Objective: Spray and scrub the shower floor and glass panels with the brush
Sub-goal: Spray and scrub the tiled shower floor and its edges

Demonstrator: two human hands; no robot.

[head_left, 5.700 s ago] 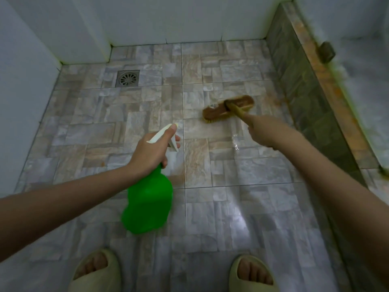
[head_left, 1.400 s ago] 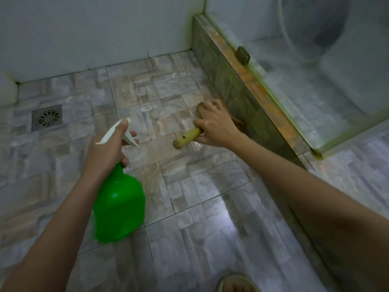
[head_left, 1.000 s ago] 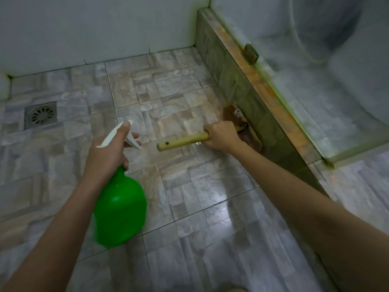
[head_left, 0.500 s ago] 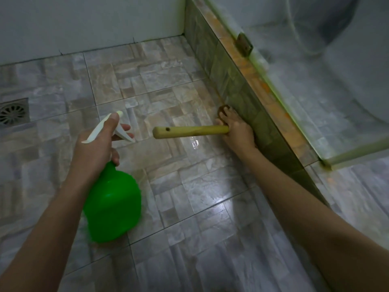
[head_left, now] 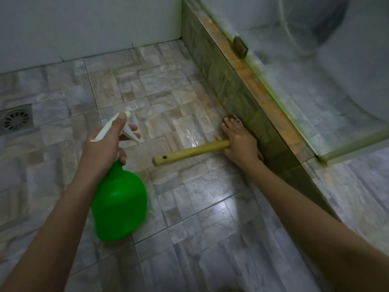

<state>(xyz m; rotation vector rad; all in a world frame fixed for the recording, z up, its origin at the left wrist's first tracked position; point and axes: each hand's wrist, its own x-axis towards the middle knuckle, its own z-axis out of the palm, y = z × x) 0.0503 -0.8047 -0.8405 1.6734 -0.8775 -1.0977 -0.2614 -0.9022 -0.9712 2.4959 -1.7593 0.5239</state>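
Observation:
My left hand (head_left: 103, 148) grips the neck of a green spray bottle (head_left: 119, 205), with a finger lying along its white trigger head, nozzle aimed at the far floor. My right hand (head_left: 240, 144) lies over the head of the wooden brush (head_left: 189, 151) and holds it down on the wet tiled floor (head_left: 168, 114), tight against the foot of the tiled curb (head_left: 231, 85). The brush's handle sticks out to the left, free. Only the far tip of the brush head shows beyond my fingers. The glass panel (head_left: 315, 81) rises from the curb on the right.
A square metal drain (head_left: 15, 120) sits in the floor at the far left. White walls close the back. A dark metal bracket (head_left: 239, 47) is fixed on top of the curb. Beyond the glass lies more tiled floor.
My right hand slid from the brush's handle onto its head and worked along the curb's foot, drawing back toward me in the last half second. The bottle stayed in my left hand.

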